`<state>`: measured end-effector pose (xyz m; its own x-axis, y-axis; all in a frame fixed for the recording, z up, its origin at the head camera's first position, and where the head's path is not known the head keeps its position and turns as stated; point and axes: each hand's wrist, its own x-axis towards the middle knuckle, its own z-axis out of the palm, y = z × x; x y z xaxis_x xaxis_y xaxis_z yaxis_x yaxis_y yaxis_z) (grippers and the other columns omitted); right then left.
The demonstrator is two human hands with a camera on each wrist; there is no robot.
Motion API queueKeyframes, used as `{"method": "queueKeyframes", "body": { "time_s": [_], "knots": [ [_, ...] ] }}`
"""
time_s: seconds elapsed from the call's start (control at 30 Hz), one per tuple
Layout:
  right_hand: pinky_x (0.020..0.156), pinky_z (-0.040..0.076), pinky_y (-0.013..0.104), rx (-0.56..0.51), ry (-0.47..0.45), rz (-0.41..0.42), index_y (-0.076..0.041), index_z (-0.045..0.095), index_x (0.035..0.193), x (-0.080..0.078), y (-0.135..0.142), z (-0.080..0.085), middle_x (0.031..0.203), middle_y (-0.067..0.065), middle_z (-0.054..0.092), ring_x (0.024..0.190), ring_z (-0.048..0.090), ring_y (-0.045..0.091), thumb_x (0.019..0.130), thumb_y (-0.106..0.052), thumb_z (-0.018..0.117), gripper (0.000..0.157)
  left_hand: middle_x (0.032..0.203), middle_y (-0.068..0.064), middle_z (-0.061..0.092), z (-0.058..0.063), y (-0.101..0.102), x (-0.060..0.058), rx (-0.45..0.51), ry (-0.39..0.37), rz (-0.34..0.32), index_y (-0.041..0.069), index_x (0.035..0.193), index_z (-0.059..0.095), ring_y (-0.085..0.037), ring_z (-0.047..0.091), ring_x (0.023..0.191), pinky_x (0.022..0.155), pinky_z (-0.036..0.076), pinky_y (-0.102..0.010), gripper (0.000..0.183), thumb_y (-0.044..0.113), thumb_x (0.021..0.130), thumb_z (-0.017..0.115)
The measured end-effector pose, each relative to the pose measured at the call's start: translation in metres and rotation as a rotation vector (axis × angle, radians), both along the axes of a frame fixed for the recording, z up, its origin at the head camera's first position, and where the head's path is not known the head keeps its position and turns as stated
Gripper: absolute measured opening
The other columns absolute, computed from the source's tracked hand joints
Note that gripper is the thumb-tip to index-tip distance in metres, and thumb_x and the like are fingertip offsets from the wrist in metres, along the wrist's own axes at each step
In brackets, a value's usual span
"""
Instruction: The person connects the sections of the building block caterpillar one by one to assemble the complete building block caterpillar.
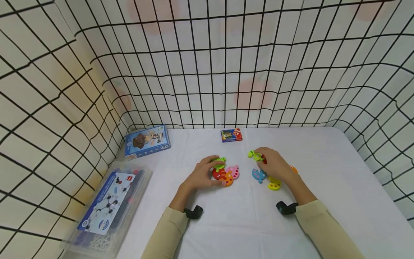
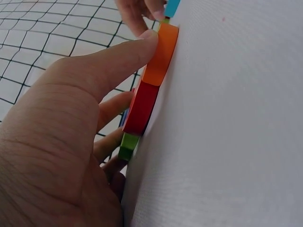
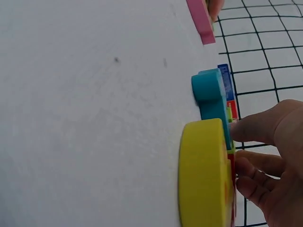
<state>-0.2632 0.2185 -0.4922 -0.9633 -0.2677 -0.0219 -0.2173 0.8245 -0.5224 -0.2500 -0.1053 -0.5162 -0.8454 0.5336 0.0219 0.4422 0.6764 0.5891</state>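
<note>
My left hand [image 1: 202,175] curls round a cluster of flat, animal-shaped puzzle pieces. Its thumb is at the orange piece [image 2: 162,54], its fingers around the red piece [image 2: 142,106] and green piece [image 1: 220,163]. A pink spotted piece [image 1: 233,171] adjoins these on the right. Across the table, my right hand [image 1: 275,163] has its fingers and thumb on another red piece [image 1: 264,159], beside a second green piece [image 1: 255,155]. Nearer the wrist lie a blue spotted piece [image 3: 210,92] and a yellow piece [image 3: 201,170]. Past the right wrist, another orange piece [image 1: 293,169] is partly hidden.
A small red-and-blue box [image 1: 231,135] lies at the table's back. To the left are a larger blue box [image 1: 147,141] and a clear plastic case [image 1: 134,201] with a molecule-printed card. Black netting [image 1: 210,72] borders the white table [image 1: 233,226] at the back and sides.
</note>
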Motion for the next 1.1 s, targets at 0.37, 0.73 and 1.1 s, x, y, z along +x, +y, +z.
{"method": "queueKeyframes", "body": {
  "time_s": [0.37,0.73,1.1],
  "knots": [
    [0.111,0.045,0.061,-0.02,0.051,0.0,-0.006,0.061,0.14,-0.002,0.0,-0.001,0.143,0.021,0.059,0.126,0.054,0.041,0.099,-0.017,0.068,0.043,0.166,0.0,0.035,-0.001,0.003,-0.001,0.007,0.004,0.016,0.033,0.148,0.056,-0.027,0.027,0.155,0.123,0.027,-0.061,0.075,0.054,0.08,0.08],
    [0.07,0.046,0.029,-0.177,0.11,-0.043,-0.012,0.067,0.128,0.007,-0.004,-0.001,0.092,0.006,0.06,0.082,0.052,0.022,0.095,-0.018,0.075,0.035,0.165,0.0,0.036,-0.002,0.001,0.0,0.044,-0.019,0.049,0.033,0.145,0.058,-0.03,0.03,0.153,0.121,0.032,-0.062,0.074,0.052,0.078,0.084],
    [0.069,0.049,0.022,-0.221,0.104,0.062,-0.012,0.069,0.127,0.014,-0.026,0.003,0.092,0.003,0.063,0.08,0.054,0.018,0.092,-0.014,0.078,0.037,0.165,0.001,0.036,-0.002,0.002,-0.001,0.045,-0.031,0.051,0.033,0.145,0.058,-0.03,0.03,0.154,0.12,0.032,-0.063,0.074,0.053,0.079,0.084]
  ]
}}
